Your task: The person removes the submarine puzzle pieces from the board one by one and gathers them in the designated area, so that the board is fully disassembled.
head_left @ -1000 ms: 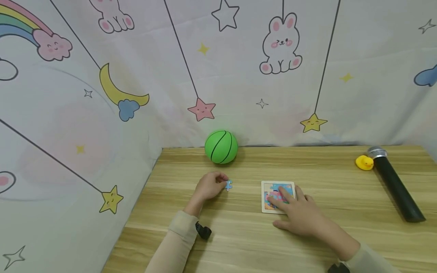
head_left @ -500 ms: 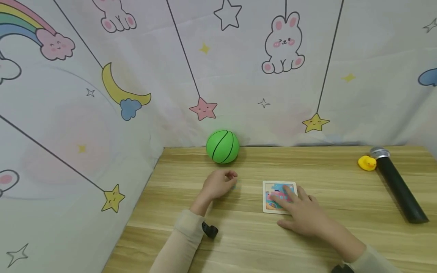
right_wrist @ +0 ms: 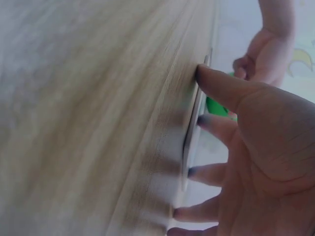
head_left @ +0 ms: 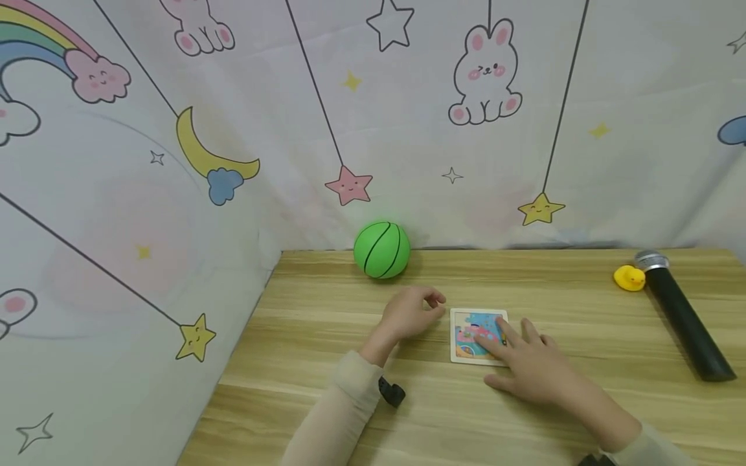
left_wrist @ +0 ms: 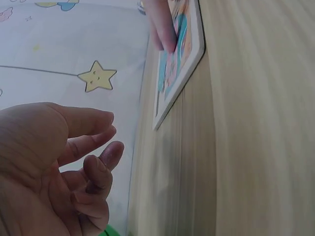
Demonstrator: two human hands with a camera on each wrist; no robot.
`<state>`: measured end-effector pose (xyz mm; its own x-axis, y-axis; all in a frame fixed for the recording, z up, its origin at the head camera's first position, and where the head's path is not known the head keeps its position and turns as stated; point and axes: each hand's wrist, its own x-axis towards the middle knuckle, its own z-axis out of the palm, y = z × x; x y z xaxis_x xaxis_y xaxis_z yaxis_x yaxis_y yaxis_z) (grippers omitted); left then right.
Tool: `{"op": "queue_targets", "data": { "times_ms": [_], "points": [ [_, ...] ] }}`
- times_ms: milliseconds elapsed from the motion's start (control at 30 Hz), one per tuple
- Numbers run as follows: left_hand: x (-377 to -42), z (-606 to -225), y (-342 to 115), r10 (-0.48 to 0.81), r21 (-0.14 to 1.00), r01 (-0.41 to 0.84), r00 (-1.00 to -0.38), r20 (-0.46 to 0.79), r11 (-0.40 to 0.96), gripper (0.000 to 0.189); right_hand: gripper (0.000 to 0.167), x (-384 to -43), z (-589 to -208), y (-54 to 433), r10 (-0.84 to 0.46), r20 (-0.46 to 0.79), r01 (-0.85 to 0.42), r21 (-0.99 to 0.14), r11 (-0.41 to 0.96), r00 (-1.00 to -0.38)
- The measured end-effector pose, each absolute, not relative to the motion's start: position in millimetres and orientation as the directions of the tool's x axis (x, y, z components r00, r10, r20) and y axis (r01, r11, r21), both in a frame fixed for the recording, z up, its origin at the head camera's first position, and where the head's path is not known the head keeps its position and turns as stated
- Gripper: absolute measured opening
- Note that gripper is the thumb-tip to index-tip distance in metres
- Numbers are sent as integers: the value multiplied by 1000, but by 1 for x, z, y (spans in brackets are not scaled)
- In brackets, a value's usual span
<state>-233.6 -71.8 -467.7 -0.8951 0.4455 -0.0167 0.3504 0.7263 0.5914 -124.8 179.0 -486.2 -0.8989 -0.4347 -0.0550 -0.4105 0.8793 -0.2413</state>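
A small square jigsaw puzzle with a pale rim lies flat on the table, its picture blue, pink and orange. A beige gap shows at its upper left. My right hand rests spread over its right part, index and middle fingers on the picture and thumb at the near side. Just left of the rim, my left hand hovers low, its thumb and forefinger drawn together and the other fingers curled in the left wrist view. The small blue jigsaw piece at those fingertips is hidden from both cameras.
A green ball sits at the back of the wooden table, beyond the left hand. At the far right, a yellow rubber duck stands beside a black microphone. A printed cloth backdrop rises along the rear edge.
My left hand has moved right, from beside the blue jigsaw piece to the puzzle's left rim; the piece has gone from sight. My right hand has shifted slightly right on the puzzle.
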Motion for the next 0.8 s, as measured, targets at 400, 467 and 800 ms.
{"op": "queue_targets", "data": {
  "times_ms": [400, 467, 800],
  "points": [
    [-227, -477, -31, 469, 593, 333, -879, -86, 733, 15, 69, -125, -490, 181, -437, -45, -415, -243, 877, -898],
    [-225, -478, -26, 452, 583, 315, -887, -101, 749, 16, 69, -125, -491, 181, -439, -41, -418, -241, 876, -897],
    [-220, -485, -11, 347, 520, 235, -929, -128, 821, 23, 71, -125, -489, 181, -445, -27, -425, -243, 872, -895]
  ]
}}
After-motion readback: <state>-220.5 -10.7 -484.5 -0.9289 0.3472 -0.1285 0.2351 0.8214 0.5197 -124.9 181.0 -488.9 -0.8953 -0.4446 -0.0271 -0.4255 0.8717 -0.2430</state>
